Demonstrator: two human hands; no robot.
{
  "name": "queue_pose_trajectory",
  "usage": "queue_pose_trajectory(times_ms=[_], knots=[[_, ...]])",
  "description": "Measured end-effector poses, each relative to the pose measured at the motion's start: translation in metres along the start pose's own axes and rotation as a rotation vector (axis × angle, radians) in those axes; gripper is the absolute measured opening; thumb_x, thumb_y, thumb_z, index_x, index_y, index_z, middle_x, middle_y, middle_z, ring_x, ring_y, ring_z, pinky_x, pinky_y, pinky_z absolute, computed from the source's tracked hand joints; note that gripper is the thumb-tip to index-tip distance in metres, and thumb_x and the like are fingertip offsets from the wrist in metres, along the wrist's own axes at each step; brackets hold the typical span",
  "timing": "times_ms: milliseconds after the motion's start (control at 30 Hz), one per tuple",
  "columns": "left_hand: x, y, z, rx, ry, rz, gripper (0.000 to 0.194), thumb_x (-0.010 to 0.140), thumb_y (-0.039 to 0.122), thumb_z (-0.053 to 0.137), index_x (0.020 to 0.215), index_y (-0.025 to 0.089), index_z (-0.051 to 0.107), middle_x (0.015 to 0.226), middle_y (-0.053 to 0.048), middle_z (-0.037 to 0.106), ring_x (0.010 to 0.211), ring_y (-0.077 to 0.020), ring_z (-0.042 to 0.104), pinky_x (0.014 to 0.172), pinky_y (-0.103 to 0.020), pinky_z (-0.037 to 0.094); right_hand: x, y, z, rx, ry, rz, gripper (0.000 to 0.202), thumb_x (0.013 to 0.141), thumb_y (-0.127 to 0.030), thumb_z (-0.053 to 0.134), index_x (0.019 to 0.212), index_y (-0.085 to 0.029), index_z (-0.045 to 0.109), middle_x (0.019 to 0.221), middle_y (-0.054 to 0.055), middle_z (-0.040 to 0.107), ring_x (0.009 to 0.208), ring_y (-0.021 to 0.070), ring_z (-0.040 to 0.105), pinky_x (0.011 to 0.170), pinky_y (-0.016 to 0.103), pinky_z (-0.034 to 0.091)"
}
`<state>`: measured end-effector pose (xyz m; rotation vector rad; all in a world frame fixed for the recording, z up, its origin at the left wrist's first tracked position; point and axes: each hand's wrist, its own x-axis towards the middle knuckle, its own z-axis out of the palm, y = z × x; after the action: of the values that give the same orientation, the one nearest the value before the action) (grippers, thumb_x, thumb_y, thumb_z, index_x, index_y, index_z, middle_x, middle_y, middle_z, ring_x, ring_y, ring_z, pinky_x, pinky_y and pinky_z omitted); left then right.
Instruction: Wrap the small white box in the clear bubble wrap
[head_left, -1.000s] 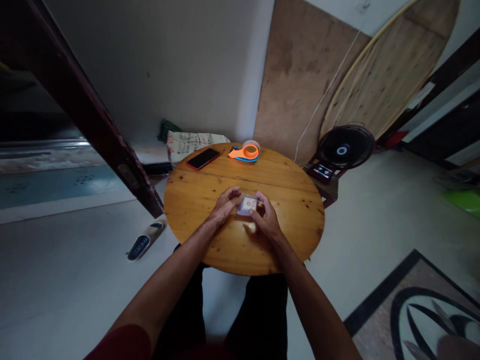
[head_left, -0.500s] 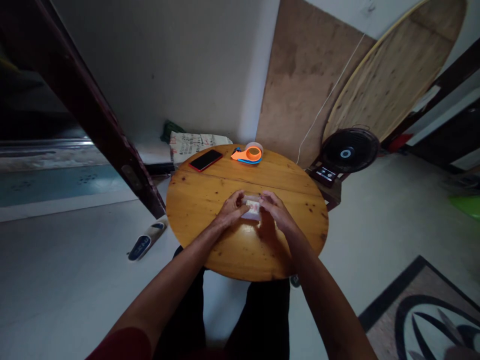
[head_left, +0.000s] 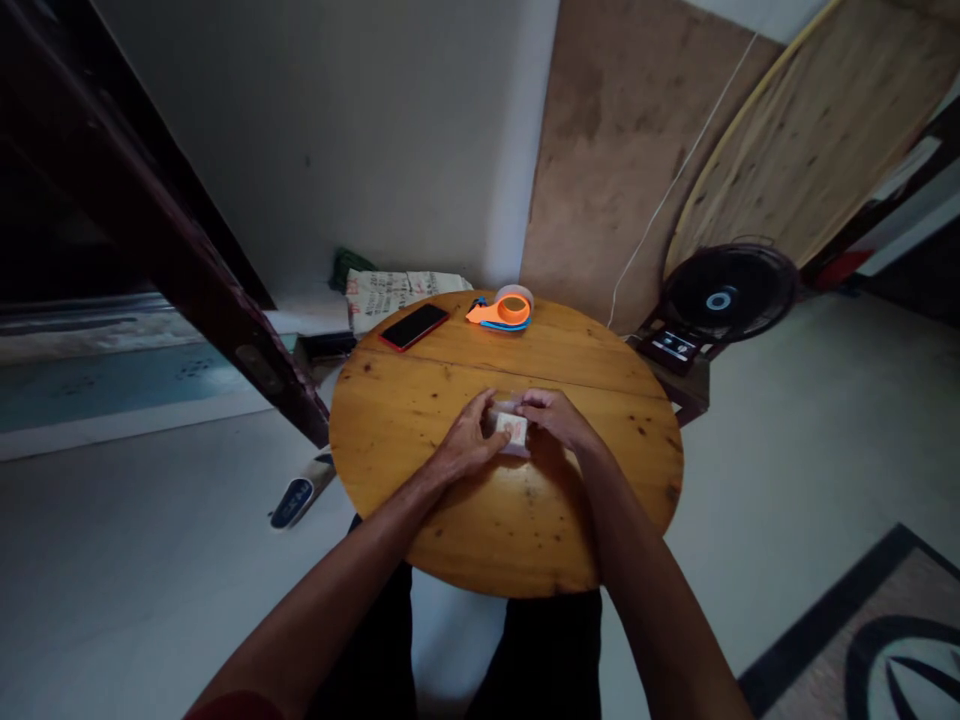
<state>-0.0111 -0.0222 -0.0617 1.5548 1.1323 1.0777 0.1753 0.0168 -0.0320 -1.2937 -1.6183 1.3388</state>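
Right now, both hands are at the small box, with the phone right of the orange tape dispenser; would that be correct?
No: the head view shows the phone left of the orange tape dispenser. The left hand and right hand are at the small box.

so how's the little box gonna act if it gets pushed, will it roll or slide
The box probably won't roll, given its squarish outline. The table looks glossy, so sliding seems likelier. It's small beside the left hand, so perhaps light, though I can't see its contents.
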Motion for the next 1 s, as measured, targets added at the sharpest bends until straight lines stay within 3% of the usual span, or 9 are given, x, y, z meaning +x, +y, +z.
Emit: queue_pose_trajectory(times_ms=[333, 500, 833, 1000], knots=[[-0.006, 0.012, 0.006, 0.038, -0.01, 0.041, 0.092, 0.07, 0.024, 0.071, 0.149, 0.018, 0.025, 0.14, -0.014, 0.048, 0.126, -0.0272, 0.05, 0.11, -0.045, 0.038, 0.003, 0.0, 0.005, 0.24, 0.278, -0.161, 0.022, 0.066, -0.038, 0.068, 0.077, -0.019, 0.067, 0.072, -0.001, 0.063, 0.063, 0.0122, 0.051, 0.059, 0.025, 0.041], [-0.008, 0.018, 0.003, 0.029, -0.09, 0.108, 0.095, 0.068, 0.02, 0.071, 0.15, 0.021, 0.024, 0.146, -0.012, 0.042, 0.131, -0.0279, 0.045, 0.111, -0.044, 0.037, 0.006, 0.003, 0.003, 0.3, 0.388, -0.197, 0.025, 0.067, -0.038, 0.069, 0.082, -0.019, 0.067, 0.076, -0.001, 0.064, 0.066, 0.0121, 0.053, 0.062, 0.025, 0.042], [-0.005, 0.013, -0.002, 0.001, -0.148, 0.155, 0.053, 0.076, 0.034, 0.069, 0.127, 0.021, 0.058, 0.131, -0.011, 0.054, 0.121, -0.0273, 0.052, 0.106, -0.043, 0.042, 0.011, 0.008, -0.005, 0.394, 0.54, -0.171, 0.036, 0.066, -0.045, 0.066, 0.093, -0.021, 0.061, 0.107, 0.008, 0.069, 0.09, 0.0205, 0.062, 0.077, 0.032, 0.05], [-0.003, 0.016, -0.003, -0.031, -0.123, 0.107, 0.044, 0.077, 0.038, 0.068, 0.117, 0.018, 0.065, 0.126, -0.012, 0.057, 0.117, -0.0258, 0.055, 0.103, -0.041, 0.044, 0.004, 0.005, -0.009, 0.36, 0.395, -0.094, 0.05, 0.066, -0.048, 0.067, 0.107, -0.02, 0.059, 0.111, 0.009, 0.068, 0.09, 0.0207, 0.064, 0.072, 0.031, 0.051]])
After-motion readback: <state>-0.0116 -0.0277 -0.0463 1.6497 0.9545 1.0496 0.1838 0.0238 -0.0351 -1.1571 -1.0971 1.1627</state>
